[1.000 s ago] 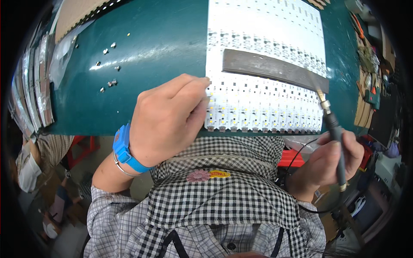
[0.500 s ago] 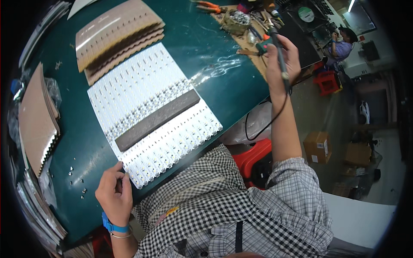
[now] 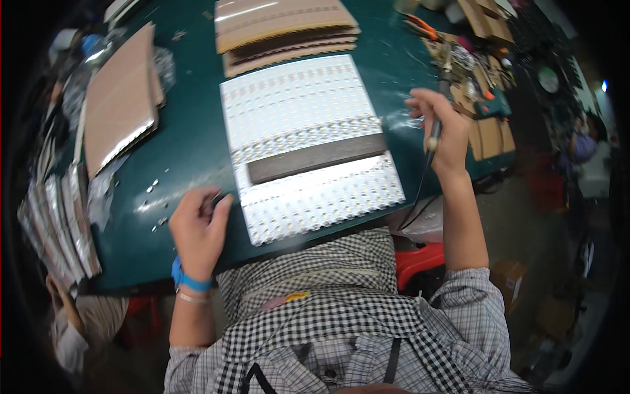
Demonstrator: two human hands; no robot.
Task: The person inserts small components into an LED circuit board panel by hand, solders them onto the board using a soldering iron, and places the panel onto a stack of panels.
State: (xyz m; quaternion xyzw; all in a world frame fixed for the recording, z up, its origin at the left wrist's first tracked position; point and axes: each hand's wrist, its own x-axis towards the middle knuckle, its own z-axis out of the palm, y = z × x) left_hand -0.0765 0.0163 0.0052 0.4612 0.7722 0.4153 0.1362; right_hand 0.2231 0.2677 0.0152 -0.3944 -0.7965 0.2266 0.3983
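In the middle of the green table lies a panel of white LED strips (image 3: 308,98) set side by side, with rows of small components. A dark grey bar (image 3: 318,158) rests across the strips. My right hand (image 3: 448,134) is closed around a soldering iron (image 3: 434,128), held to the right of the panel, its cable trailing down. My left hand (image 3: 199,226) is beside the panel's near left edge, apart from it. Its thumb and fingers are curled together, and whatever they may pinch is too small and blurred to make out.
Brown stacked boards (image 3: 285,26) lie behind the panel, and more brown boards (image 3: 121,98) at left above foil-like strips (image 3: 62,223). Tiny loose parts (image 3: 152,187) dot the table. Orange-handled pliers (image 3: 420,26) and a tool clutter are far right. Other people sit at both sides.
The view has swung, shifting the table contents rightward. My left hand has come away from the panel's corner. My right hand, still gripping the soldering iron, is lower and closer to the panel.
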